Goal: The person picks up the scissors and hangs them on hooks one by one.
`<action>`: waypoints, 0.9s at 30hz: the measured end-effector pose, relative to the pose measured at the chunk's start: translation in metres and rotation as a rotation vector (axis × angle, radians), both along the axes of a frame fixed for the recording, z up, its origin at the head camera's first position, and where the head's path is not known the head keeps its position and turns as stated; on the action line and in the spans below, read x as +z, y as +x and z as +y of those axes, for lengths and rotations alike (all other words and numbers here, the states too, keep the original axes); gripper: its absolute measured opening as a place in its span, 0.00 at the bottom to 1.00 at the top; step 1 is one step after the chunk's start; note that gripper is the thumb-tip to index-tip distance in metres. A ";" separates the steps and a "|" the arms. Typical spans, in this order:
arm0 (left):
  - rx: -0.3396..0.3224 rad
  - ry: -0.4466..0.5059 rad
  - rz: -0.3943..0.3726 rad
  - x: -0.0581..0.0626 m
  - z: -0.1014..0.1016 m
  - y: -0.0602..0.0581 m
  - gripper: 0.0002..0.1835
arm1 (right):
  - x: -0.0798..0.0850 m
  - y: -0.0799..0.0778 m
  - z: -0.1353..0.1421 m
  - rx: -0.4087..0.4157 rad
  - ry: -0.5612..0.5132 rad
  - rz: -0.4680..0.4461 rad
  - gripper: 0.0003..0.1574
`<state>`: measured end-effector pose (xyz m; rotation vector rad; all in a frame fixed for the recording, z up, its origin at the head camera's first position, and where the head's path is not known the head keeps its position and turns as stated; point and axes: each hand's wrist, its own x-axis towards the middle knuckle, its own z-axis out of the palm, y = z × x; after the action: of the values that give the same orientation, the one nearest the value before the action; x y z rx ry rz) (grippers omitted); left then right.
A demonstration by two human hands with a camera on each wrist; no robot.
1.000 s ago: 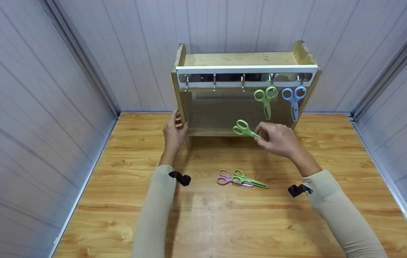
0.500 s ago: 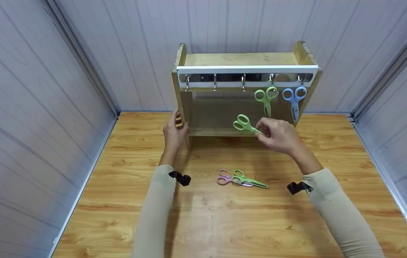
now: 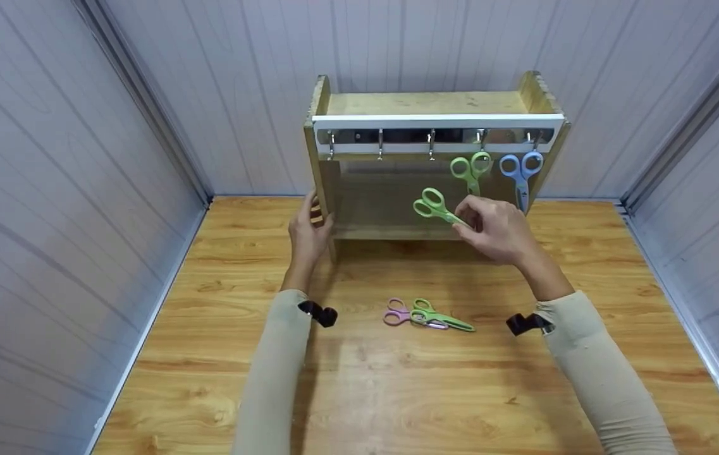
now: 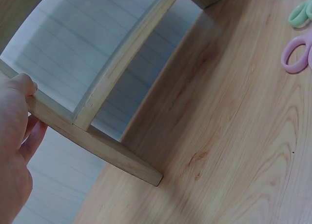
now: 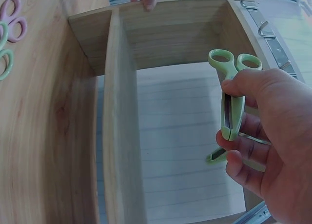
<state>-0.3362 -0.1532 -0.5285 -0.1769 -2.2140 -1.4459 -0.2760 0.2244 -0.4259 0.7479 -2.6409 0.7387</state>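
Note:
My right hand (image 3: 498, 229) pinches a pair of green scissors (image 5: 237, 109) by the blades, thumb on one side and fingers on the other. Their handle loops point up and left, below the hook rail (image 3: 397, 137). With my left hand (image 3: 310, 234) I grip the left side panel of the wooden shelf (image 4: 92, 138), the thumb over its edge. Another pair of green scissors (image 3: 473, 183) hangs from a hook, its blades partly hidden behind my right hand. Blue scissors (image 3: 522, 184) hang at the rightmost hook.
On the wooden table (image 3: 220, 354), pink scissors (image 3: 405, 314) lie partly under green scissors (image 3: 454, 323), in front of the shelf. Three hooks on the left half of the rail hold nothing. Pale panelled walls (image 3: 251, 95) stand behind and at both sides.
My right hand has risen with the green scissors, bringing their loops closer to the hook rail. The left hand stays on the side panel.

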 end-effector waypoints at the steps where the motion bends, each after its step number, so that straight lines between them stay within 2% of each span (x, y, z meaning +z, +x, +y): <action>1: 0.001 0.000 -0.003 0.000 0.000 0.000 0.32 | 0.001 0.000 0.000 0.000 -0.001 0.002 0.10; 9: -0.003 0.018 -0.053 0.003 0.001 0.002 0.34 | 0.008 0.000 -0.003 0.008 -0.014 0.023 0.09; 27: 0.001 0.014 -0.033 0.002 0.001 0.001 0.32 | 0.026 -0.003 -0.006 0.026 -0.065 0.041 0.08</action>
<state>-0.3350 -0.1518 -0.5270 -0.1483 -2.2287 -1.4739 -0.2791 0.2187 -0.4002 0.7724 -2.5616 0.8036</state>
